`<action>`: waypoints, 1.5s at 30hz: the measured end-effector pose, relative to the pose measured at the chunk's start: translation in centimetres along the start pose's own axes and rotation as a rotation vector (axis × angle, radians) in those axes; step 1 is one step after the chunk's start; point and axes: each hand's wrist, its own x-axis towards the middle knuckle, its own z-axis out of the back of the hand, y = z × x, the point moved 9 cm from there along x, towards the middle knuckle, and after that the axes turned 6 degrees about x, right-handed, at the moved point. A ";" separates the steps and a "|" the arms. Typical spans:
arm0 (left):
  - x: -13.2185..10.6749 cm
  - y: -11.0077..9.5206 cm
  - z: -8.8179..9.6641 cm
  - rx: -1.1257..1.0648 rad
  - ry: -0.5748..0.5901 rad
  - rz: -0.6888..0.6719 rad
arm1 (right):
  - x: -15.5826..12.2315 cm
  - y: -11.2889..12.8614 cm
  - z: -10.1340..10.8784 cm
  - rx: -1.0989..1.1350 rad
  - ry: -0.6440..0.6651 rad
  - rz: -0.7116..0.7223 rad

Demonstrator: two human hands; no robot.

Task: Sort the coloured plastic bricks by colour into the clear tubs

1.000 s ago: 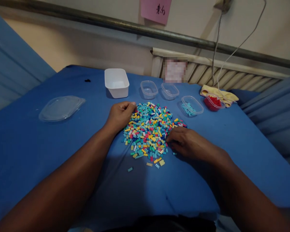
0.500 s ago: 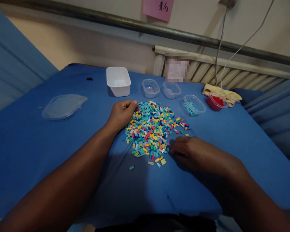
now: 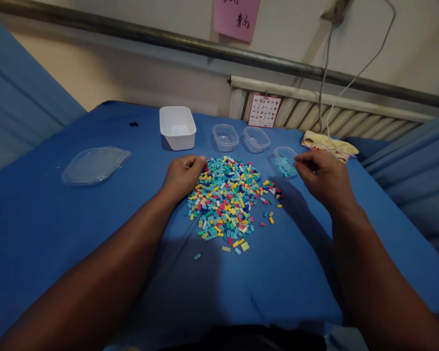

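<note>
A pile of small coloured bricks (image 3: 229, 197) lies in the middle of the blue table (image 3: 58, 219). My left hand (image 3: 183, 175) rests at the pile's upper left edge, fingers curled, thumb and fingers pressed together at the bricks. My right hand (image 3: 324, 178) is lifted to the right of the pile, fingers pinched, right beside a clear tub of light blue bricks (image 3: 285, 161). What the pinch holds is too small to make out. The tub of red bricks is hidden behind this hand.
A white bin (image 3: 177, 126) and two empty clear tubs (image 3: 225, 136) (image 3: 256, 138) stand in a row behind the pile. A clear lid (image 3: 93, 165) lies at the left. A yellow cloth (image 3: 331, 145) sits at the back right by a radiator.
My right hand lifted from the pile's lower right edge and moved up and right to the tub of light blue bricks. The left hand stayed put.
</note>
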 end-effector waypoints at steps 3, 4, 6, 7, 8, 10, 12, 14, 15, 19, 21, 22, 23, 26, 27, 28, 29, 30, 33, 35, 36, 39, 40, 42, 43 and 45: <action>0.0 0.0 0.0 -0.008 0.001 -0.001 | 0.6 -2.7 -0.2 -0.043 -0.050 -0.032; -0.1 0.0 0.0 -0.015 0.001 0.000 | 0.4 -3.0 -0.5 -0.056 -0.039 -0.025; -0.1 0.0 -0.1 -0.023 0.004 -0.002 | -0.3 -2.6 -1.0 -0.057 -0.027 -0.007; -0.2 0.0 -0.2 -0.023 0.006 -0.003 | -0.8 -1.8 -1.3 -0.031 -0.015 0.003; -0.2 -0.1 -0.3 -0.022 0.008 -0.007 | -1.4 -0.7 -1.7 0.012 0.018 0.016; -0.3 -0.2 -0.4 -0.027 0.013 -0.012 | -2.7 2.7 -3.4 0.158 0.190 0.074; -0.3 -0.1 -0.4 -0.033 0.010 -0.008 | -4.8 7.5 -6.0 0.330 0.498 0.193; -0.3 0.0 -0.5 -0.024 0.007 0.001 | -7.5 12.1 -7.7 0.463 0.784 0.318; -0.4 0.0 -0.5 -0.016 0.007 0.001 | -8.6 13.6 -8.3 0.485 0.879 0.347; -0.4 0.1 -0.7 -0.025 0.023 -0.026 | -11.1 16.1 -9.5 0.340 1.021 0.433; -0.4 0.2 -0.8 -0.033 0.027 -0.027 | -11.6 16.3 -9.7 0.277 1.037 0.462; -0.4 0.3 -0.9 -0.033 0.028 -0.025 | -11.7 16.4 -9.7 0.253 1.040 0.470; -0.4 0.3 -0.9 -0.030 0.029 -0.024 | -11.9 16.4 -9.8 0.227 1.041 0.474; -0.5 0.3 -1.0 -0.024 0.025 -0.030 | -12.1 16.4 -10.0 0.162 1.020 0.469; -0.5 0.3 -1.1 -0.026 0.025 -0.034 | -12.1 16.5 -10.0 0.147 1.009 0.465; -0.5 0.3 -1.1 -0.029 0.026 -0.037 | -12.2 16.5 -10.1 0.135 0.995 0.460; -0.5 0.2 -1.1 -0.030 0.028 -0.037 | -12.2 16.5 -10.1 0.123 0.978 0.457; -0.6 0.2 -1.1 -0.028 0.030 -0.038 | -12.2 16.5 -10.1 0.113 0.959 0.459; -0.7 -0.1 -1.0 -0.027 0.034 -0.058 | -12.1 17.2 -9.8 0.087 0.905 0.485; -0.8 -0.3 -1.0 -0.038 0.038 -0.066 | -12.0 18.1 -9.7 0.094 0.871 0.506; -0.8 -0.3 -1.0 -0.040 0.039 -0.062 | -11.9 18.8 -9.7 0.107 0.848 0.515; -0.9 -0.2 -1.1 -0.023 0.039 -0.050 | -11.9 21.5 -10.3 0.144 0.776 0.566; -0.9 -0.2 -1.0 -0.022 0.037 -0.054 | -12.1 22.6 -10.7 0.146 0.761 0.596; -0.9 -0.2 -1.0 -0.035 0.032 -0.067 | -12.8 24.3 -12.0 0.126 0.767 0.654; -0.9 -0.2 -1.0 -0.042 0.031 -0.072 | -13.1 24.8 -12.6 0.107 0.774 0.664; -0.9 -0.1 -0.9 -0.047 0.033 -0.076 | -13.4 25.4 -13.4 0.080 0.768 0.656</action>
